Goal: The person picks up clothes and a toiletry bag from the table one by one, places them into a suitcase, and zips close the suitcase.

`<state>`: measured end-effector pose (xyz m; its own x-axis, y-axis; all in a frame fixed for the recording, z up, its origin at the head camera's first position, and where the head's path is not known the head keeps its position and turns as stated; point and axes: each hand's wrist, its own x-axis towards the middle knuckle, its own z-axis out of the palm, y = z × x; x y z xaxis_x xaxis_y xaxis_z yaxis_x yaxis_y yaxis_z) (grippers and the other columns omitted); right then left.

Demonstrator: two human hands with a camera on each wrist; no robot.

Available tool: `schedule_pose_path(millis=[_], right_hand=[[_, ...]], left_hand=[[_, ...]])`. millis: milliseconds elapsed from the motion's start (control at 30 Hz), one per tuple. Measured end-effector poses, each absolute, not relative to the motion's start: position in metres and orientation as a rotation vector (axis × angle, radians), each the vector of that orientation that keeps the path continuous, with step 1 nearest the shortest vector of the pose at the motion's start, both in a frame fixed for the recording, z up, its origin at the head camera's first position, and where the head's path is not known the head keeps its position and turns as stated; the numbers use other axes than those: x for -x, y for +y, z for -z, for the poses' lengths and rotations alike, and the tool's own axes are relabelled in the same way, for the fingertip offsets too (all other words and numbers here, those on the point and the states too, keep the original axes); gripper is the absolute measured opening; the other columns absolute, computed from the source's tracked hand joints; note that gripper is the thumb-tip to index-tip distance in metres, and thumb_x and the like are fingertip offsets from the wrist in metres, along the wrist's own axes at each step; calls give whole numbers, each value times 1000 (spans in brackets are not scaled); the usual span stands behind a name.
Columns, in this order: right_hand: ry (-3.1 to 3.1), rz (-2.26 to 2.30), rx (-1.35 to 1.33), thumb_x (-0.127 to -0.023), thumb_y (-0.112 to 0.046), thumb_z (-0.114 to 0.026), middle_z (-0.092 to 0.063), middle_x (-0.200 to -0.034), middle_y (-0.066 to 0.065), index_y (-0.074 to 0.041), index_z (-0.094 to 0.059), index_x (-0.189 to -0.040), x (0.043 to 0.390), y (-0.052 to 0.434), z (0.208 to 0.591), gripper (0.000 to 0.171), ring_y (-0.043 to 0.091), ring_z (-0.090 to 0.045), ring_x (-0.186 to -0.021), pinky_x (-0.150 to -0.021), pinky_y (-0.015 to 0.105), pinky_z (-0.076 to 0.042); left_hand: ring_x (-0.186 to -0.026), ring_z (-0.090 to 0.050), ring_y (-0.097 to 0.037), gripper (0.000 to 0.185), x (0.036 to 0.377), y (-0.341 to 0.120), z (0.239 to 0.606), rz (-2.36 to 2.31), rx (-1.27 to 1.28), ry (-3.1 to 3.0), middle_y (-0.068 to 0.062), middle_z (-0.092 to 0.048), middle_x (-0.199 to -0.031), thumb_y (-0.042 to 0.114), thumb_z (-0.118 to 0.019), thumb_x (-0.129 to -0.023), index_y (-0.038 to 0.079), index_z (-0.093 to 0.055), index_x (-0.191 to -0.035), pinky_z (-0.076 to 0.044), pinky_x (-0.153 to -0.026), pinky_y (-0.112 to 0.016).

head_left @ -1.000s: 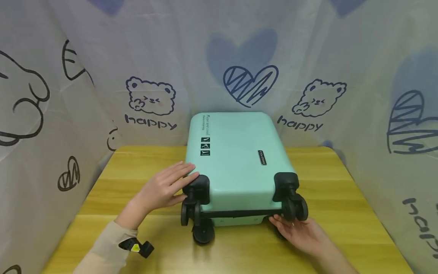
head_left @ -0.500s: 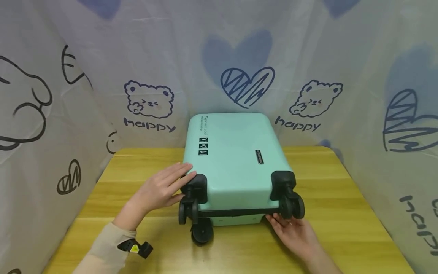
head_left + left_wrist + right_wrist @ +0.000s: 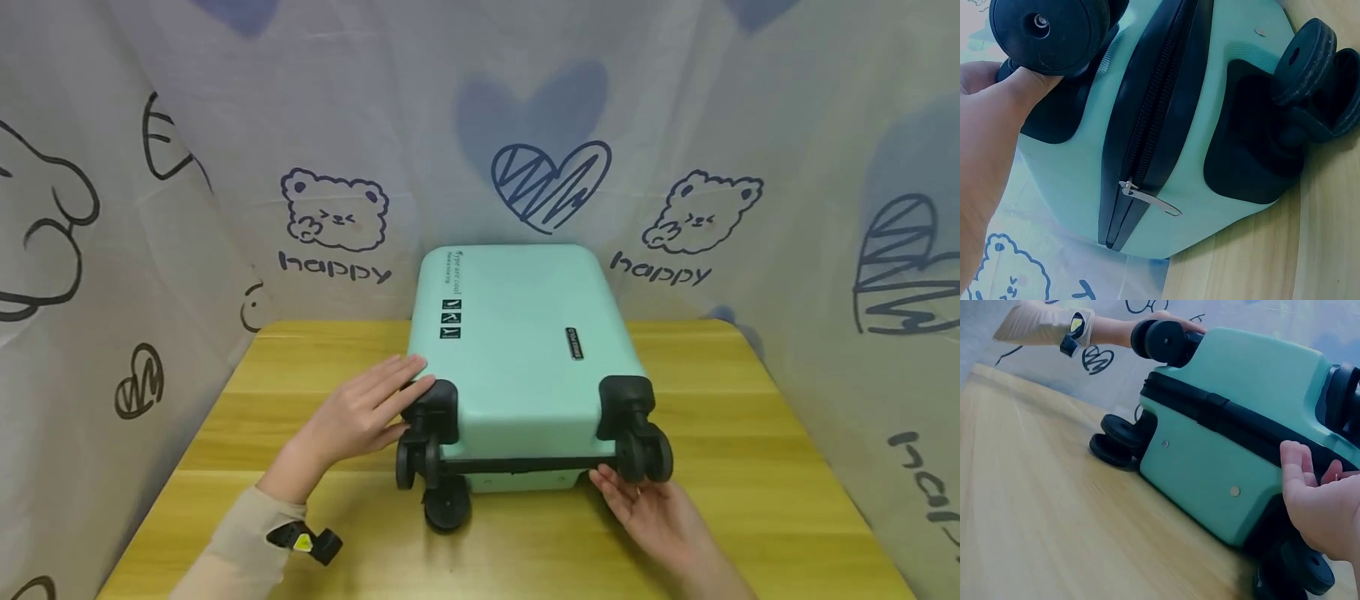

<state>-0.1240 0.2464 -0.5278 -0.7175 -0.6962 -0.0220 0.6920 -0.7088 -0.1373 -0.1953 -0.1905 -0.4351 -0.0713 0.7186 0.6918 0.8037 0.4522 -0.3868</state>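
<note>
A mint-green hard-shell suitcase (image 3: 517, 350) lies flat on the wooden table (image 3: 750, 450), its black wheels toward me. My left hand (image 3: 360, 412) rests with straight fingers on the suitcase's near left corner, by the upper left wheel housing (image 3: 433, 404). In the left wrist view the thumb presses under a black wheel (image 3: 1047, 31), and the black zipper (image 3: 1147, 125) with its silver pull (image 3: 1150, 200) runs down the side. My right hand (image 3: 648, 512) lies palm up beneath the near right wheels (image 3: 645, 454), fingers relaxed, beside the suitcase's bottom edge (image 3: 1210, 481).
A cloth backdrop (image 3: 330, 217) printed with bears, hearts and "happy" walls the table on three sides. The suitcase's far end reaches the back cloth. A black wrist strap (image 3: 303, 542) sits on my left sleeve.
</note>
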Motion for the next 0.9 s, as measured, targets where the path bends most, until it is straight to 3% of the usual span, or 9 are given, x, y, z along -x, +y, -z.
schedule_pose_path(millis=[200,333,467,633,900], right_hand=[[117,2435,19,-108,-27,-26,-60,-126,24,10,-58,-120,122,237,526,50,35,-52,-130,-117,30,-33],[19,2475,31,-108,-23,-30,-59,-123,24,9,-59,-119,120,232,530,44,36,-50,-131,-119,30,-30],[-19,2450,20,-103,-16,-41,-59,-122,20,7,-62,-100,120,225,531,31,34,-49,-131,-120,31,-27],[166,2255,41,-104,-15,-32,-61,-124,11,-3,-57,-81,123,177,527,36,27,-51,-130,-118,30,-31],[327,2108,107,-107,-21,-25,-65,-116,7,-9,-61,-93,124,138,528,41,19,-59,-119,-107,27,-43]], left_hand=[[-112,-66,-36,42,200,-190,435,117,1302,-1784,-24,-64,-125,28,-49,-100,-2,-63,-125,-55,-91,-46],[-111,-66,-35,42,203,-188,434,141,1300,-1778,-24,-65,-125,28,-49,-100,-2,-63,-125,-55,-90,-45],[-109,-67,-34,40,204,-185,431,161,1301,-1752,-23,-66,-123,27,-50,-99,-2,-64,-123,-56,-87,-44],[-109,-67,-34,41,200,-181,428,140,1306,-1727,-22,-66,-122,29,-52,-99,-1,-65,-123,-57,-87,-44],[-113,-66,-33,42,199,-186,436,164,1278,-1796,-22,-65,-125,29,-50,-99,0,-63,-127,-54,-93,-44]])
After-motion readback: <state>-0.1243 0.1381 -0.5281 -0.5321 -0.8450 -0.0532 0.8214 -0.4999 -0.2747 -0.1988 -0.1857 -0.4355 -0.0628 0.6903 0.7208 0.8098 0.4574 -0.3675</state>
